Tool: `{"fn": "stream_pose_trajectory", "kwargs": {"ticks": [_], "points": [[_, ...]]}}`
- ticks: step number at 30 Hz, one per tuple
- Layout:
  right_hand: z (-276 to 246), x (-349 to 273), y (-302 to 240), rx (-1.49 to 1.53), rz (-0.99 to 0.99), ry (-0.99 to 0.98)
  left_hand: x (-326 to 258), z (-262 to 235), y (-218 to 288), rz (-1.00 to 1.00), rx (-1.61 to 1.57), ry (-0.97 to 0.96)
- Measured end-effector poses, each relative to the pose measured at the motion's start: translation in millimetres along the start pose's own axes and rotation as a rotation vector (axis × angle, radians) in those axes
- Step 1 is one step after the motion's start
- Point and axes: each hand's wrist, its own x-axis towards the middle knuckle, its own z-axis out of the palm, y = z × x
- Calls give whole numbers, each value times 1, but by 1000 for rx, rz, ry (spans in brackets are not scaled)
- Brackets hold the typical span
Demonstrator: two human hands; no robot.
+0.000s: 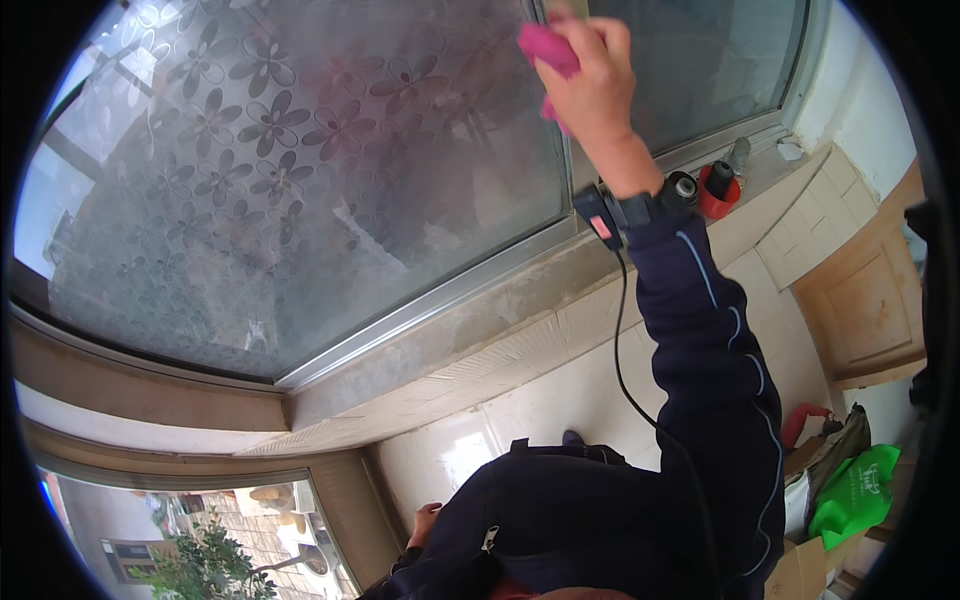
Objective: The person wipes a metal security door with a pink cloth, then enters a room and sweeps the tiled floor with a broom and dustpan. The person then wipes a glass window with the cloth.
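High at the upper right, my right hand point(592, 85) is closed round a pink cloth point(548, 50), which bulges out on both sides of the fingers. The cloth is up against the upright metal frame point(570, 175) between two window panes; the hand hides part of where they meet. To its left stretches a large glass pane point(330, 190) with a flower pattern. Down beside my dark jacket, my left hand point(426, 520) hangs low, away from the window. It is small and partly covered there, so its finger pose is unclear.
On the sill point(530, 290) below my right forearm stand a black-topped container point(682, 188), a red pot point(718, 200) with a black object inside, and a clear bottle point(739, 154). A cable hangs from my right wrist. A green bag point(855, 497) and cardboard box point(798, 572) lie lower right.
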Motion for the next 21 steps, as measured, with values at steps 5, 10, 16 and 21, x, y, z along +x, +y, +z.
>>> {"fn": "stream_pose_trajectory", "kwargs": {"ticks": [5, 10, 16, 21], "points": [[-28, -163, 26, 26, 272, -258, -3, 8, -34, 16, -28, -28], [-19, -256, 11, -101, 655, -246, -20, 6, -48, -47, -18, 8], [27, -294, -113, 150, 661, -435, -35, 10, -30, -19, 41, -1], [29, -311, -134, 494, 486, -564, -55, -3, -16, 58, -9, 79]]}}
